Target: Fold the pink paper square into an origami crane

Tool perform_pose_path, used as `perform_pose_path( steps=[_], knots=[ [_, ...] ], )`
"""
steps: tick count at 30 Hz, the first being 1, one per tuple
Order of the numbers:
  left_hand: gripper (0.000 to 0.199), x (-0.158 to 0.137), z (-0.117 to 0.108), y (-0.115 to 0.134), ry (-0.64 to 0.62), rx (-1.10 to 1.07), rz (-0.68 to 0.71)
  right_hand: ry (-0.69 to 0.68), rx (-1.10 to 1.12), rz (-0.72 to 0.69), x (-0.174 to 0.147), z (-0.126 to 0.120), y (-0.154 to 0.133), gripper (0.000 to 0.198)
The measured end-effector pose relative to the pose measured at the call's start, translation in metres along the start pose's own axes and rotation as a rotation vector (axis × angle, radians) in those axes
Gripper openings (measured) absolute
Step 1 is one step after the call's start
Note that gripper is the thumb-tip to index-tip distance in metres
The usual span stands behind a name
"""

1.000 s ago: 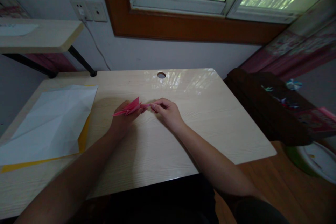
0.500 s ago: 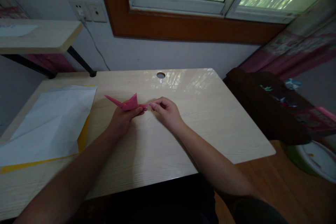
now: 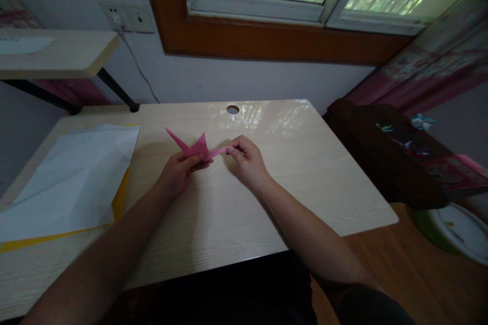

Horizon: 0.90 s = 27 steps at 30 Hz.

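Observation:
A pink folded paper crane [image 3: 199,147] is held above the desk between both hands. One long thin point of it sticks out up and to the left, and a wider flap rises in the middle. My left hand [image 3: 179,170] grips the body from below, its thumb lying across the front. The narrow right-hand point of the crane is pinched between thumb and fingertips of my right hand [image 3: 247,160]. That tip is hidden by the fingers.
On the pale wooden desk [image 3: 236,213], a creased white sheet [image 3: 80,172] lies over yellow paper [image 3: 121,195] at left. A raised shelf [image 3: 57,63] stands behind it. A round cable hole [image 3: 233,109] is near the back edge. A white-topped green bin [image 3: 461,228] is at right.
The crane has shifted right and tilted, its left point now rising more steeply. My right hand has moved slightly right and up, and more of the right-hand point shows between the hands.

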<state>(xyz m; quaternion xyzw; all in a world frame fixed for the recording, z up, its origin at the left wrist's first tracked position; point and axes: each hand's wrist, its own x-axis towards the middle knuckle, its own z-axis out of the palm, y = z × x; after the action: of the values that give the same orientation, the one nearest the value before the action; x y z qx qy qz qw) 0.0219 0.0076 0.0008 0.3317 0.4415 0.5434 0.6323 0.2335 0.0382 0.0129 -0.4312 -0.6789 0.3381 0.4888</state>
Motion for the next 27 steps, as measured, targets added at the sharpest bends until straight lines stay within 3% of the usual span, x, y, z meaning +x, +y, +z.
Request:
perform_pose_path(
  steps=[6,13,18,23,27],
  knots=[
    [0.025,0.0002,-0.0008,-0.0012,0.014,0.02,-0.014,0.036,0.163,0.148,0.0012,0.0022,0.0027,0.02],
    [0.026,0.0013,-0.003,-0.0033,0.043,0.004,0.005,0.051,0.485,0.354,0.0022,0.0065,0.0068,0.051],
    [0.027,0.0012,-0.0018,-0.0033,0.042,0.02,0.018,0.056,0.439,0.304,0.0016,0.0062,0.0045,0.042],
    [0.03,0.0008,-0.0002,-0.0025,0.053,0.041,0.025,0.068,0.198,0.165,-0.0006,0.0052,0.0025,0.027],
    [0.03,0.0026,-0.0017,-0.0049,0.054,0.054,0.028,0.074,0.177,0.168,-0.0015,0.0036,0.0033,0.023]
  ],
)
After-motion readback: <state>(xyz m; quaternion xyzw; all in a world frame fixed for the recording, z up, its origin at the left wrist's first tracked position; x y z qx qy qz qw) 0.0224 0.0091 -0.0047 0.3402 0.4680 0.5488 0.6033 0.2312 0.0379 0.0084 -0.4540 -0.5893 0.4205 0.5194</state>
